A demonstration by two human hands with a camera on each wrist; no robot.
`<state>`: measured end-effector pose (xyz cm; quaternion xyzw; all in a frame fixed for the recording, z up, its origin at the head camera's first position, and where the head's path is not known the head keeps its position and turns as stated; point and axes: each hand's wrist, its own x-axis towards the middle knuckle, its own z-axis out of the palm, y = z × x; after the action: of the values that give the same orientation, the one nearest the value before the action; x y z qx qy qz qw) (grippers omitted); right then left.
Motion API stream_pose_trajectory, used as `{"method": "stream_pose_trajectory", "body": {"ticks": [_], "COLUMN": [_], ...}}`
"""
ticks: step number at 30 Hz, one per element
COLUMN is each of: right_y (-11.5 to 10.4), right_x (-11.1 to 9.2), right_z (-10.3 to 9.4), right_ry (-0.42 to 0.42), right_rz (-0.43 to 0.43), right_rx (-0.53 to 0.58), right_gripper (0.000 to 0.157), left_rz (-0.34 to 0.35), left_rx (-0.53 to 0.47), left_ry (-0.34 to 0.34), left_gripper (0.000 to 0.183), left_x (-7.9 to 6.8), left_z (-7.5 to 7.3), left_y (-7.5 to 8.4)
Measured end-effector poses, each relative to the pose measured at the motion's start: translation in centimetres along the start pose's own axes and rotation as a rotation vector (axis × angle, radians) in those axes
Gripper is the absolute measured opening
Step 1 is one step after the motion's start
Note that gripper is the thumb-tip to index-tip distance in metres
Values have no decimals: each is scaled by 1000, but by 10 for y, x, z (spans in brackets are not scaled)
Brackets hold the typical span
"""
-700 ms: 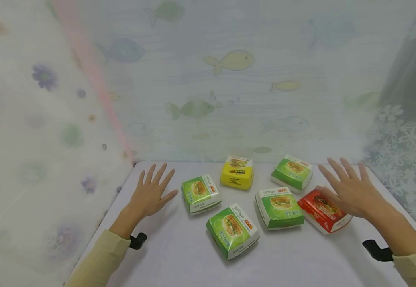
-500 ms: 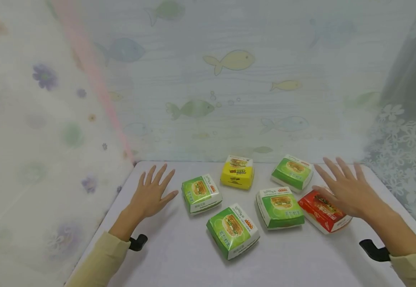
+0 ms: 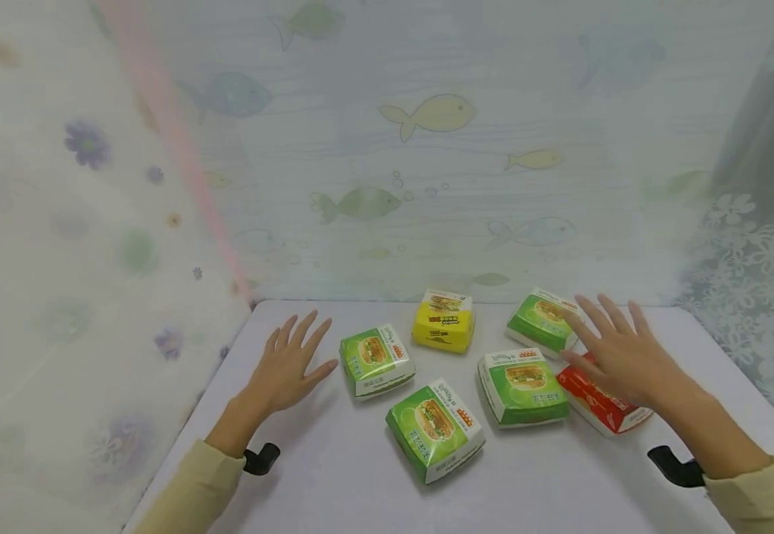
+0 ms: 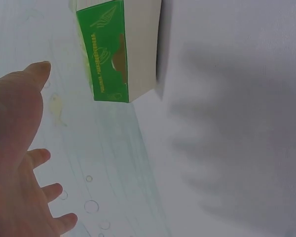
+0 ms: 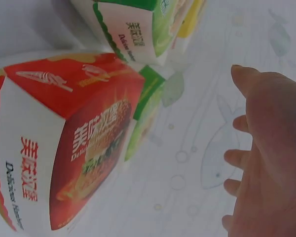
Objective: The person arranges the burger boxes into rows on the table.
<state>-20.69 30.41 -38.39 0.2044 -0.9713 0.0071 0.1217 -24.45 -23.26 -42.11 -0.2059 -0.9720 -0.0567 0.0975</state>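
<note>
Red burger box (image 3: pixel 602 406) lies at the right of the white surface (image 3: pixel 320 482), and your right hand (image 3: pixel 630 367) hangs above it, fingers spread, clear of the lid; close beside it sits the middle green box (image 3: pixel 526 389), with the far green box (image 3: pixel 537 325) behind, partly covered by that hand in the head view. Over on the other side, your left hand (image 3: pixel 285 372) is spread too, raised, thumb near the left green box (image 3: pixel 376 362) but apart; the yellow box (image 3: pixel 443 322) sits at the back, the front green box (image 3: pixel 435 434) nearest you.
</note>
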Motion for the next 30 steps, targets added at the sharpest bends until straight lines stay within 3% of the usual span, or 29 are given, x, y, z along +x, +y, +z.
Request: {"method": "stream_pose_trajectory", "body": {"ticks": [15,30], "right_y": [-27,-58], "right_x": [18,35], "right_z": [2,5], "right_ry": [-83,-91], "right_rz": [-15,-93], "right_rx": [193,271], "right_gripper": [78,74], "left_rz": [6,-72], "left_rx": [-129,-387], "left_ry": [8,-34], "left_gripper": [78,82], "left_x": [-5,-9], "left_z": [12,21], "left_y": [7,16]}}
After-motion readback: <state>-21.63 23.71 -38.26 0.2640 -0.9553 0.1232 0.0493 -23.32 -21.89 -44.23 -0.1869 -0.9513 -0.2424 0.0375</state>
